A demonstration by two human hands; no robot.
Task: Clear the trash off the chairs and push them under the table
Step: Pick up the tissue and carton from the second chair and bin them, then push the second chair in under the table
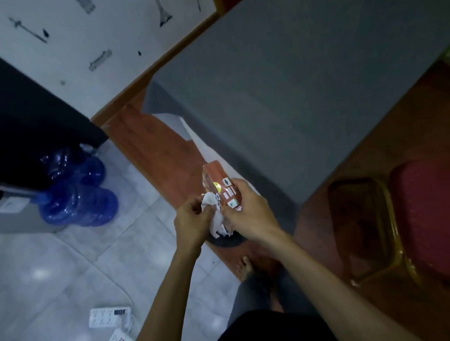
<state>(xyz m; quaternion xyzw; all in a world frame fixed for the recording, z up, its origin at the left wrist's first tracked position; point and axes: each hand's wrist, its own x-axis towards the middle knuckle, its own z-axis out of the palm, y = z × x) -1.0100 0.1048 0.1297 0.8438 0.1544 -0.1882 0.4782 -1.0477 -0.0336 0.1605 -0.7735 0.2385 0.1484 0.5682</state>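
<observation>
My right hand (pixel 248 211) grips a brown drink carton (pixel 219 183) with small printed labels, held upright above the floor. My left hand (pixel 193 221) pinches a crumpled white tissue (pixel 218 216) that is bunched against the carton's lower end. Both hands meet over a dark round object (pixel 228 240) on the floor, mostly hidden beneath them. A red-cushioned chair with a gold metal frame (pixel 435 221) stands at the right, beside the table with a grey cloth (pixel 306 83). The chair's seat shows nothing on it.
Two blue water jugs (pixel 78 198) lie on the tiled floor at the left, by a dark cabinet (pixel 12 119). White packets (pixel 110 318) lie on the floor near my feet. A red-brown carpet (pixel 152 146) runs along the table. My bare foot (pixel 243 268) is below my hands.
</observation>
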